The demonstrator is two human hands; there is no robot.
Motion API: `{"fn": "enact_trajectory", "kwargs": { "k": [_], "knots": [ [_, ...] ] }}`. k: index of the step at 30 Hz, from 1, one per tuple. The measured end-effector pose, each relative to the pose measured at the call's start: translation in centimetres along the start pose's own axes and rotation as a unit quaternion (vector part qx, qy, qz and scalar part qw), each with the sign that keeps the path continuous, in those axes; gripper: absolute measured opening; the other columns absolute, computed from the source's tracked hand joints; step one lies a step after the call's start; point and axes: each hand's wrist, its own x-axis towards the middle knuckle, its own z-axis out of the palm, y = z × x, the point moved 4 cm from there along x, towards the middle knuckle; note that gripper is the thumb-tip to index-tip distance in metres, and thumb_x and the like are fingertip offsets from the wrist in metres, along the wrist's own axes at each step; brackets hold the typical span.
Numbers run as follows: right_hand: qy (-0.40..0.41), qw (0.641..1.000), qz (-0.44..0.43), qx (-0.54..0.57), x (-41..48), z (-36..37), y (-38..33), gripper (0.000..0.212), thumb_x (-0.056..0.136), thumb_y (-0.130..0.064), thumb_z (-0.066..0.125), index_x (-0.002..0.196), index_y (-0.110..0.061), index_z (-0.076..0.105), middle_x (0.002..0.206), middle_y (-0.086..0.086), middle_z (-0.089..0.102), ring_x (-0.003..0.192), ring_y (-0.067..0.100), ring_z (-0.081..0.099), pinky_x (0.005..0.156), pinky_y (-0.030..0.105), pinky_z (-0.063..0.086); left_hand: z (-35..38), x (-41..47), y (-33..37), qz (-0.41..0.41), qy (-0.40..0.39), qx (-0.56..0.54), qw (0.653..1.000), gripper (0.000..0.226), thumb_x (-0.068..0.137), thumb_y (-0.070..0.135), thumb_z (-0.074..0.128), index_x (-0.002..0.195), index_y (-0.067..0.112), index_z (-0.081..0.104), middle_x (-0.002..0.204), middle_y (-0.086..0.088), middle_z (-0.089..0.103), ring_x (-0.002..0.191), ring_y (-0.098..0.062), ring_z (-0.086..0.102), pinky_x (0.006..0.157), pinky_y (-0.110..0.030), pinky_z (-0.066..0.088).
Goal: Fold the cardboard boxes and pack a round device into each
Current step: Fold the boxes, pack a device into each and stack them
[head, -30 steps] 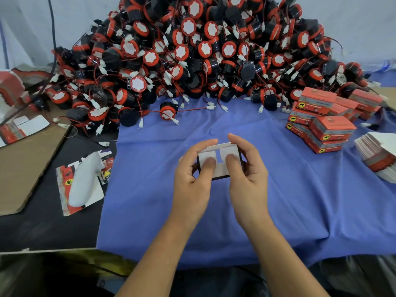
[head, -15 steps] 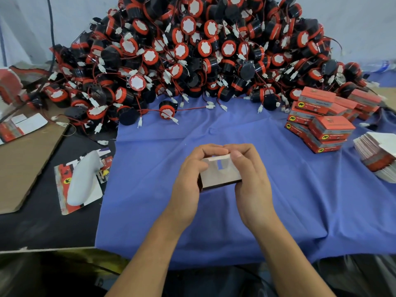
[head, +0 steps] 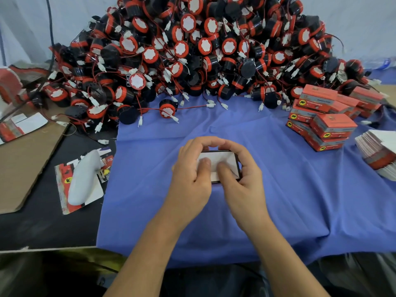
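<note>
Head view: both hands hold one cardboard box (head: 216,161) above the middle of the blue cloth (head: 300,189).

1. Held box. The left hand (head: 190,179) grips the box's left side and the right hand (head: 242,185) its right side. The fingers of both hands curl over the far edge and both thumbs press on the white panel that faces the camera. The outer edges of the box are dark. Whether anything is inside it cannot be told.

2. Other containers.
- A stack of folded red boxes (head: 327,123) stands on the cloth at far right, all closed; their contents are not visible.
- A stack of flat box blanks (head: 377,151) lies at the right edge of the view, just beside the folded boxes.
- One flat blank (head: 62,189) lies on the black table surface (head: 42,228) left of the cloth, with a white handheld object (head: 82,183) resting on it.

3. Devices. A large pile of round devices (head: 192,50), black bodies with red rims, white faces and red leads with white plugs, fills the far side. One single device (head: 167,109) lies at the pile's near edge on the cloth, apart from the hands.

4. Edges and room.
- The cloth's left edge runs beside the black surface; its near edge hangs over the table front.
- A brown cardboard sheet (head: 23,159) covers the table at far left.
- Bare cloth lies between the hands and the pile, and between the hands and the folded boxes.
</note>
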Motion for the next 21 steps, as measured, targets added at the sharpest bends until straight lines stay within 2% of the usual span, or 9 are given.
{"fn": "enact_trajectory", "kwargs": {
  "k": [2, 5, 8, 10, 13, 15, 17, 19, 21],
  "knots": [
    [0.012, 1.0, 0.001, 0.007, -0.1, -0.1, 0.0, 0.044, 0.09, 0.004, 0.049, 0.121, -0.023, 0.066, 0.121, 0.0, 0.069, 0.115, 0.024, 0.063, 0.099, 0.054, 0.052, 0.2, -0.1, 0.3, 0.011, -0.006, 0.031, 0.999, 0.056, 0.093, 0.002, 0.043, 0.113, 0.052, 0.058, 0.124, 0.022, 0.06, 0.128, -0.017, 0.053, 0.106, -0.053, 0.043],
    [0.018, 0.999, 0.017, 0.024, -0.4, -0.1, -0.2, 0.041, 0.088, -0.008, 0.047, 0.116, -0.031, 0.068, 0.119, -0.002, 0.069, 0.119, 0.031, 0.06, 0.099, 0.057, 0.051, 0.5, -0.1, -0.3, -0.035, -0.012, -0.024, 0.999, 0.045, 0.092, 0.01, 0.046, 0.115, 0.046, 0.062, 0.126, 0.018, 0.061, 0.129, -0.015, 0.051, 0.11, -0.05, 0.043],
    [0.027, 0.998, 0.023, 0.045, -0.4, -0.2, -0.8, 0.032, 0.092, -0.018, 0.05, 0.105, -0.037, 0.073, 0.108, -0.01, 0.071, 0.105, 0.02, 0.063, 0.088, 0.037, 0.055, 0.5, -0.1, -0.8, -0.091, -0.007, -0.122, 0.988, 0.036, 0.094, 0.023, 0.047, 0.116, 0.044, 0.066, 0.126, 0.017, 0.063, 0.129, -0.007, 0.052, 0.108, -0.034, 0.042],
    [0.044, 0.996, 0.026, 0.071, -0.4, -0.4, -1.1, 0.026, 0.092, -0.022, 0.053, 0.098, -0.035, 0.075, 0.105, -0.006, 0.071, 0.085, 0.008, 0.061, 0.074, 0.021, 0.05, 0.6, -0.2, -1.0, -0.12, -0.011, -0.153, 0.981, 0.03, 0.097, 0.037, 0.046, 0.116, 0.047, 0.067, 0.127, 0.018, 0.064, 0.13, -0.005, 0.053, 0.112, -0.036, 0.041],
    [0.091, 0.993, 0.027, 0.067, -0.6, -0.6, -1.0, 0.019, 0.089, -0.023, 0.059, 0.093, -0.03, 0.075, 0.115, 0.009, 0.068, 0.088, 0.013, 0.058, 0.078, 0.023, 0.047, 0.8, -0.1, -1.6, -0.208, -0.033, -0.161, 0.964, 0.035, 0.086, 0.066, 0.05, 0.118, 0.058, 0.061, 0.135, 0.022, 0.059, 0.132, -0.002, 0.051, 0.117, -0.041, 0.039],
    [0.111, 0.991, 0.012, 0.079, -0.7, -0.8, -1.1, 0.018, 0.089, -0.02, 0.058, 0.088, -0.029, 0.074, 0.111, 0.012, 0.068, 0.087, 0.013, 0.058, 0.077, 0.024, 0.047, 0.5, 0.0, -2.3, -0.265, -0.052, -0.183, 0.945, 0.042, 0.078, 0.071, 0.058, 0.119, 0.059, 0.06, 0.127, 0.022, 0.066, 0.125, -0.007, 0.059, 0.11, -0.038, 0.044],
    [0.113, 0.989, 0.008, 0.094, -0.7, -1.0, -1.3, 0.02, 0.088, -0.017, 0.056, 0.084, -0.027, 0.073, 0.101, 0.01, 0.067, 0.081, 0.016, 0.057, 0.071, 0.03, 0.047, -0.1, -0.1, -2.7, -0.285, -0.113, -0.189, 0.933, 0.047, 0.077, 0.069, 0.067, 0.12, 0.051, 0.064, 0.111, 0.015, 0.074, 0.107, -0.012, 0.067, 0.097, -0.035, 0.052],
    [0.1, 0.988, 0.021, 0.113, -0.6, -1.1, -1.2, 0.022, 0.087, -0.014, 0.053, 0.081, -0.023, 0.072, 0.09, 0.012, 0.067, 0.078, 0.024, 0.058, 0.068, 0.037, 0.046, -0.5, -0.4, -2.7, -0.284, -0.202, -0.198, 0.916, 0.055, 0.078, 0.062, 0.072, 0.124, 0.032, 0.068, 0.109, -0.002, 0.073, 0.095, -0.016, 0.067, 0.084, -0.033, 0.057],
    [0.083, 0.99, 0.032, 0.11, -0.7, -1.1, -1.1, 0.021, 0.084, -0.012, 0.052, 0.078, -0.019, 0.071, 0.084, 0.017, 0.066, 0.076, 0.03, 0.059, 0.068, 0.041, 0.045, -0.6, -0.7, -2.3, -0.269, -0.28, -0.215, 0.896, 0.052, 0.083, 0.052, 0.072, 0.116, 0.012, 0.071, 0.097, -0.005, 0.07, 0.082, -0.016, 0.065, 0.073, -0.026, 0.054]
  ]
}}
